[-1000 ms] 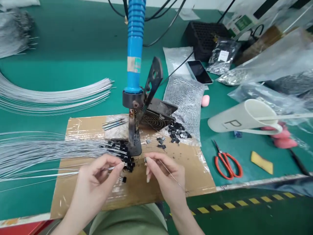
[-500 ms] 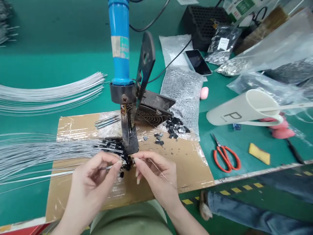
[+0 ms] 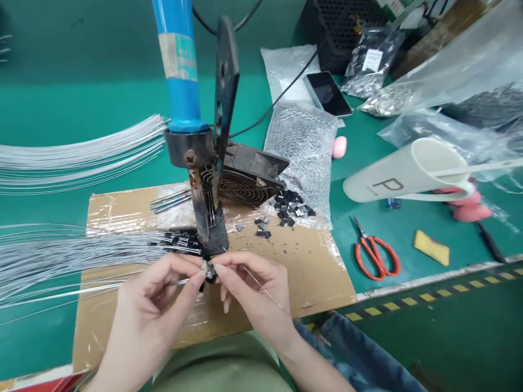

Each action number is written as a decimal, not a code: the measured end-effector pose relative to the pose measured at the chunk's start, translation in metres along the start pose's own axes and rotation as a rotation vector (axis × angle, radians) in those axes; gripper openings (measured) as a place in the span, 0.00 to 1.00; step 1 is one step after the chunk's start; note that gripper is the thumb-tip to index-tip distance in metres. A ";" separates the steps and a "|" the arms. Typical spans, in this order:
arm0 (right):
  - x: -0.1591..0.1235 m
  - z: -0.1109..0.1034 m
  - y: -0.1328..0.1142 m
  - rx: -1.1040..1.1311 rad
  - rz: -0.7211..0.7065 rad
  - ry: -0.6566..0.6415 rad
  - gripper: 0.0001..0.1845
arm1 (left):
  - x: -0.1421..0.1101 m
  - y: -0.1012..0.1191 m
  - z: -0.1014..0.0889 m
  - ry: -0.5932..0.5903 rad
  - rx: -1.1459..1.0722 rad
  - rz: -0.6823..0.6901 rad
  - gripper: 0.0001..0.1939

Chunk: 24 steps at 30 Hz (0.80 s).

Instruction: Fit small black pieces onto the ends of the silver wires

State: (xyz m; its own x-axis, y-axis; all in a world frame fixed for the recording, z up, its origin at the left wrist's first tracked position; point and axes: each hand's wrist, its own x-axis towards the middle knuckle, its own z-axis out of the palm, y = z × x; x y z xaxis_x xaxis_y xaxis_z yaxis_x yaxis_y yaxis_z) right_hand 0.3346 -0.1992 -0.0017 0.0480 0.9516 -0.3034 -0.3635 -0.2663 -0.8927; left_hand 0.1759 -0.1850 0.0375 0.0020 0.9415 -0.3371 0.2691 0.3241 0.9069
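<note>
Fingers point(image 3: 189, 284) partly hide the tiny parts point(image 3: 210, 269) they pinch. The view's top edge crops the blue handle point(image 3: 182, 100).

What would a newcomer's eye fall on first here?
Probably the thick blue cylinder, upper left of centre. Below it, the left hand and right hand nearly meet over the brown cardboard. Farther right sit the tall white "P" mug and red-handled metal scissors.

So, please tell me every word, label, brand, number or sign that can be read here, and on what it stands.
"P": on the white mug; the smaller print by it is too small to read.
Sticker on the blue handle: too blurred to read.
White label on the silver bag: too small to read.
Green-and-white packaging, top edge: print unreadable.
</note>
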 end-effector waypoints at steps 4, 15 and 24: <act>0.000 0.000 -0.001 0.019 0.033 -0.004 0.09 | 0.000 0.004 0.003 -0.001 -0.015 -0.024 0.06; -0.001 -0.001 0.001 0.060 0.055 -0.017 0.06 | -0.001 0.006 0.004 0.015 -0.022 -0.062 0.07; -0.001 -0.001 0.003 0.087 0.040 -0.021 0.05 | 0.000 0.005 0.006 0.029 -0.052 -0.063 0.06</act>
State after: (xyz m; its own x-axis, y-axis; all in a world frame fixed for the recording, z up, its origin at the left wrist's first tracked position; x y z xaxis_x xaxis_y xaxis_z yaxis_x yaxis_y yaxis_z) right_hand 0.3347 -0.2014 -0.0044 0.0127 0.9437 -0.3306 -0.4446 -0.2908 -0.8472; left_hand 0.1828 -0.1845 0.0403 -0.0416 0.9212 -0.3868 0.2178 0.3862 0.8963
